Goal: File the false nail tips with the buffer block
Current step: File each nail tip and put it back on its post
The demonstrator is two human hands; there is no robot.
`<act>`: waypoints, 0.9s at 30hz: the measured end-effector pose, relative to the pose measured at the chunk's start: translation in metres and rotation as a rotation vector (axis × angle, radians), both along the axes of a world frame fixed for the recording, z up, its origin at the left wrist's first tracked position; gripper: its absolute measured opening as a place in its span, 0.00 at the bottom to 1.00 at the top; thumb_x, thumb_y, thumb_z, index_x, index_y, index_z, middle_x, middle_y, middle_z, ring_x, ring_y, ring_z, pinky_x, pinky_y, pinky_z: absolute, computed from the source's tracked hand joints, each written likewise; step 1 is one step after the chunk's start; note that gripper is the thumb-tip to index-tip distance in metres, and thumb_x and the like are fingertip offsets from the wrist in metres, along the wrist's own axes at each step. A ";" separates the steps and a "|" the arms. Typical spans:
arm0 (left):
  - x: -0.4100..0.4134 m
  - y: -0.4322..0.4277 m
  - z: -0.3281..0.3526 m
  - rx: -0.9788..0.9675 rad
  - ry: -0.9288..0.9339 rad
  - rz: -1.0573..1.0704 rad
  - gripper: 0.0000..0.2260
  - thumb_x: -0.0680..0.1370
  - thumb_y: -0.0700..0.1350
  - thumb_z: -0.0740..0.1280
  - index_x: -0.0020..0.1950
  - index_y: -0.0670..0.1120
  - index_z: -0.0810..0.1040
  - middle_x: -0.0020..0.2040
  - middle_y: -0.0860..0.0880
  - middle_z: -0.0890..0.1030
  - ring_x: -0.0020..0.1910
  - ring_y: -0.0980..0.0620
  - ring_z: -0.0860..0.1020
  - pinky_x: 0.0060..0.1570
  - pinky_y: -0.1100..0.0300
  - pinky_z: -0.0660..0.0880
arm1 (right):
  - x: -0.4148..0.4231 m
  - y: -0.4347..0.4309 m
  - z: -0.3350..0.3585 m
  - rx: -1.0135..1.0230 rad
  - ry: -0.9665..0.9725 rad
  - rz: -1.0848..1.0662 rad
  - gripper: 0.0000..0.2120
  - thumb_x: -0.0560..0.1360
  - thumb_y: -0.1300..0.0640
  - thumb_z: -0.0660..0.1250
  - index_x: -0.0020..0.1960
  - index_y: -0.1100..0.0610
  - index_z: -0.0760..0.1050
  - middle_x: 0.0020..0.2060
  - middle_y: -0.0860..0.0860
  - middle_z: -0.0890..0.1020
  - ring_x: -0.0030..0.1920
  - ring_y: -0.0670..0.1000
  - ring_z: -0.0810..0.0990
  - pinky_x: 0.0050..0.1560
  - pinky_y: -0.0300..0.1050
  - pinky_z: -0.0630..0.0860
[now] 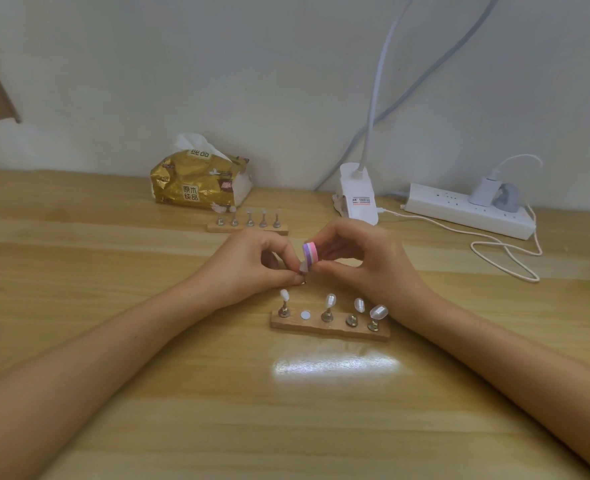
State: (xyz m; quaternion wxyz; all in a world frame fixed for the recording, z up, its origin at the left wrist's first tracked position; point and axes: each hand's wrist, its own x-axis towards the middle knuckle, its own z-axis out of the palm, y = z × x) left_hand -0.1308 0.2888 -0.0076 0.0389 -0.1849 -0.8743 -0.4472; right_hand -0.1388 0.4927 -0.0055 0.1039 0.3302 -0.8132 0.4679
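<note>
From my remote seat I see a wooden nail stand [328, 329] lying on a pale wood worktop [113, 358], and I place everything else from that stand. Just behind it, raised off the worktop, both hands meet. The left hand [252, 263] has its fingers curled and pinches a small metal peg carrying one false nail tip [302, 269]. The right hand [363, 261], fingers also curled, grips a pink and purple buffer block [311, 255], whose lower end touches the held tip. On the stand four pegs stand upright, each topped with a pale tip [330, 300]. The second place from its left shows only a bare white disc [305, 314], which I take to be the home of the peg in hand. I judge filing to be under way on this one tip. I cannot tell whether the four on the stand are already filed, since they look alike. Well behind the stand lies a second stand [248, 227] with five more pegs, too small to judge. A gold tissue pack [200, 181] sits further behind, and a white power strip [466, 209] lies far behind to the right.
</note>
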 end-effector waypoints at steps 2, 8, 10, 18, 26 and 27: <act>0.000 0.000 0.000 -0.001 -0.002 0.002 0.04 0.69 0.40 0.78 0.39 0.47 0.85 0.32 0.59 0.81 0.31 0.61 0.77 0.37 0.65 0.74 | 0.000 0.000 0.000 0.016 -0.033 -0.002 0.09 0.71 0.68 0.77 0.49 0.65 0.81 0.43 0.55 0.85 0.45 0.49 0.85 0.52 0.42 0.82; 0.000 0.000 -0.001 -0.002 0.005 -0.003 0.04 0.70 0.40 0.78 0.39 0.47 0.85 0.34 0.58 0.82 0.32 0.61 0.78 0.37 0.67 0.74 | -0.001 0.000 0.000 0.030 -0.035 -0.013 0.09 0.71 0.68 0.77 0.49 0.65 0.81 0.43 0.55 0.86 0.44 0.48 0.86 0.51 0.42 0.82; 0.001 0.000 -0.002 -0.001 -0.002 0.000 0.05 0.70 0.40 0.78 0.39 0.48 0.84 0.33 0.59 0.82 0.31 0.62 0.77 0.36 0.69 0.73 | -0.001 0.000 0.000 0.026 -0.041 -0.025 0.09 0.70 0.68 0.77 0.49 0.64 0.81 0.42 0.54 0.86 0.44 0.47 0.85 0.50 0.40 0.82; 0.000 -0.007 0.005 -0.013 -0.130 -0.043 0.07 0.72 0.40 0.76 0.43 0.52 0.86 0.40 0.52 0.86 0.35 0.59 0.79 0.45 0.59 0.76 | 0.001 0.006 0.003 -0.105 -0.126 -0.074 0.08 0.72 0.67 0.76 0.49 0.61 0.81 0.42 0.53 0.86 0.45 0.48 0.85 0.50 0.40 0.81; 0.007 0.010 -0.004 0.000 -0.037 0.121 0.07 0.66 0.46 0.81 0.37 0.50 0.84 0.30 0.56 0.81 0.28 0.64 0.75 0.30 0.73 0.67 | 0.001 0.005 0.003 -0.115 -0.143 -0.077 0.08 0.72 0.66 0.75 0.50 0.60 0.81 0.42 0.54 0.86 0.46 0.51 0.86 0.52 0.47 0.82; 0.007 0.009 -0.003 0.014 -0.052 0.114 0.06 0.67 0.45 0.81 0.38 0.49 0.84 0.31 0.56 0.82 0.28 0.64 0.76 0.31 0.72 0.68 | 0.000 0.005 0.003 -0.116 -0.145 -0.082 0.08 0.72 0.66 0.75 0.50 0.61 0.81 0.42 0.55 0.86 0.47 0.51 0.86 0.52 0.48 0.82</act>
